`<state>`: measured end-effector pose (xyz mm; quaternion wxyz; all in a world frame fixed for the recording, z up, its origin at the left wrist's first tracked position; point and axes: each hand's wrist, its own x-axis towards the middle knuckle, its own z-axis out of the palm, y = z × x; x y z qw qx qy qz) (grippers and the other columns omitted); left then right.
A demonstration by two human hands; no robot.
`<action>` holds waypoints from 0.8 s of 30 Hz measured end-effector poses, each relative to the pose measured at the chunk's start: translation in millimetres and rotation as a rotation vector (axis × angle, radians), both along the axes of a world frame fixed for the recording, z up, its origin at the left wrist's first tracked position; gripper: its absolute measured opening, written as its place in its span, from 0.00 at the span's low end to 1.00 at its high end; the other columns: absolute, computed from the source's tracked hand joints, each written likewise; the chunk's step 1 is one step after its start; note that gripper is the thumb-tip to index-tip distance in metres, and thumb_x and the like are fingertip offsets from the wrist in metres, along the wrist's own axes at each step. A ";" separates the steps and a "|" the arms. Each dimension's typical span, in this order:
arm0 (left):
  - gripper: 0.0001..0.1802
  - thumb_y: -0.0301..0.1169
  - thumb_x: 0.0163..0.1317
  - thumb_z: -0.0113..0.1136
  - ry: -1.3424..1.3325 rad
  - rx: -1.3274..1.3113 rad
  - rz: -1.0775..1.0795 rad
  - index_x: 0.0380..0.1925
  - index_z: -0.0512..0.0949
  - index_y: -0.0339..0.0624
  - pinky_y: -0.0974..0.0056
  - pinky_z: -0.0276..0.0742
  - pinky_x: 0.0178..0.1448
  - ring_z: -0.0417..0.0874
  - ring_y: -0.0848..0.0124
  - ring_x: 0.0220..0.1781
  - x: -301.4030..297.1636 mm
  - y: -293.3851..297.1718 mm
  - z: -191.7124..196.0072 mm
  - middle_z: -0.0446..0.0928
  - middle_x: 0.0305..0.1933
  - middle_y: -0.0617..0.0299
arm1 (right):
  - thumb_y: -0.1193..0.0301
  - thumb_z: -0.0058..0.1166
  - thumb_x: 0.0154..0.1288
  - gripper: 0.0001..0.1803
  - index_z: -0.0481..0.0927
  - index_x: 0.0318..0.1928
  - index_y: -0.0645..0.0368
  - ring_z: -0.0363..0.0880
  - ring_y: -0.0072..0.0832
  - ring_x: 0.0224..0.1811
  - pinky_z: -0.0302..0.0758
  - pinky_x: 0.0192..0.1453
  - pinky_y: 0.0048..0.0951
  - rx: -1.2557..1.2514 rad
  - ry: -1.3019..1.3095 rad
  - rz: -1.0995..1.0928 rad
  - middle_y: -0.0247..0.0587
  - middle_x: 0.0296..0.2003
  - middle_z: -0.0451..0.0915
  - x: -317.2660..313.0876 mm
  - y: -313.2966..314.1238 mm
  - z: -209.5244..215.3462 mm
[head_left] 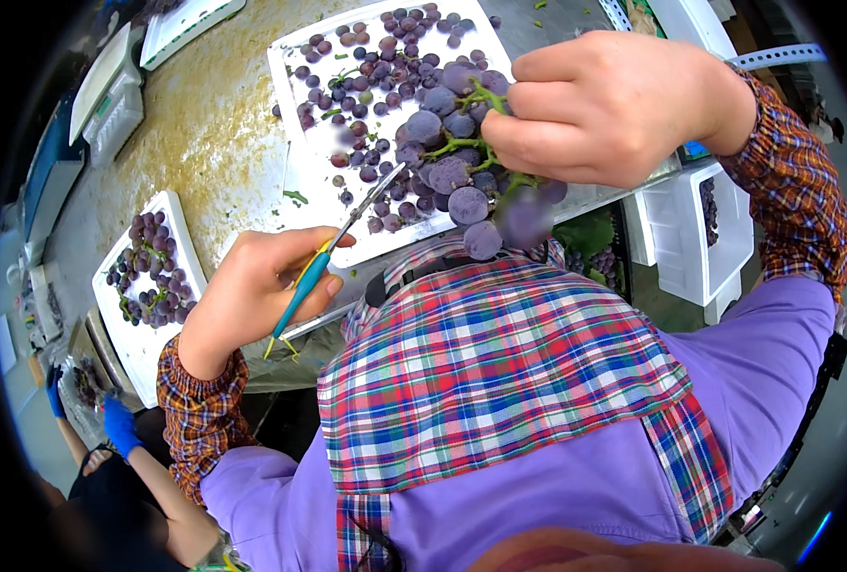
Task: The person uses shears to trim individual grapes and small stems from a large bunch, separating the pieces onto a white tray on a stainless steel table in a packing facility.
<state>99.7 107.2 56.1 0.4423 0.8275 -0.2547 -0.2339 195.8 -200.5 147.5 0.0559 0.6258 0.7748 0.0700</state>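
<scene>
A bunch of dark purple grapes (449, 174) hangs from my right hand (605, 110), whose fingers are closed round its green stem. My left hand (261, 286) grips small snips (315, 272) with teal and yellow handles. Their slim metal tips point up and right, close to the left side of the bunch. Whether the blades touch a grape or stalk, I cannot tell. Beneath lies a white tray (306, 205) scattered with many loose grapes (385, 74) and bits of green stem. Part of the bunch's stem is hidden by my right fingers.
A stained metal table (218, 100) carries the tray. To the left, another white tray (142, 367) holds a grape bunch (161, 276). White boxes (116, 119) stand at the far left, white crates (695, 267) at the right. A co-worker's blue-gloved hand (120, 424) shows at lower left.
</scene>
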 end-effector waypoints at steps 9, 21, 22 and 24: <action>0.22 0.25 0.52 0.66 -0.086 -0.045 -0.017 0.50 0.77 0.34 0.66 0.72 0.31 0.76 0.69 0.22 -4.3 -7.4 -20.1 0.76 0.23 0.55 | 0.73 0.62 0.53 0.14 0.75 0.39 0.66 0.70 0.28 0.22 0.71 0.24 0.29 0.087 -0.024 -0.002 0.32 0.20 0.66 7.8 -13.9 -15.3; 0.22 0.27 0.55 0.64 0.012 -0.087 0.176 0.51 0.75 0.35 0.64 0.74 0.31 0.79 0.61 0.23 -14.1 -47.2 -33.5 0.75 0.25 0.49 | 0.77 0.65 0.48 0.13 0.79 0.36 0.68 0.75 0.33 0.29 0.77 0.34 0.31 0.041 -0.027 -0.080 0.40 0.33 0.74 4.2 -21.6 -11.1; 0.23 0.27 0.55 0.65 -0.006 -0.099 0.185 0.51 0.75 0.35 0.64 0.74 0.31 0.79 0.60 0.24 -15.8 -47.9 -36.3 0.75 0.25 0.48 | 0.77 0.65 0.48 0.13 0.79 0.36 0.68 0.76 0.33 0.29 0.78 0.34 0.31 0.043 -0.026 -0.086 0.40 0.33 0.74 3.8 -22.2 -10.8; 0.23 0.27 0.54 0.65 -0.047 -0.126 0.207 0.51 0.75 0.36 0.63 0.74 0.31 0.79 0.59 0.24 -23.4 -51.5 -35.4 0.75 0.25 0.47 | 0.77 0.66 0.49 0.15 0.78 0.38 0.68 0.75 0.32 0.26 0.76 0.31 0.30 0.071 -0.029 -0.079 0.38 0.28 0.72 1.6 -23.9 -3.5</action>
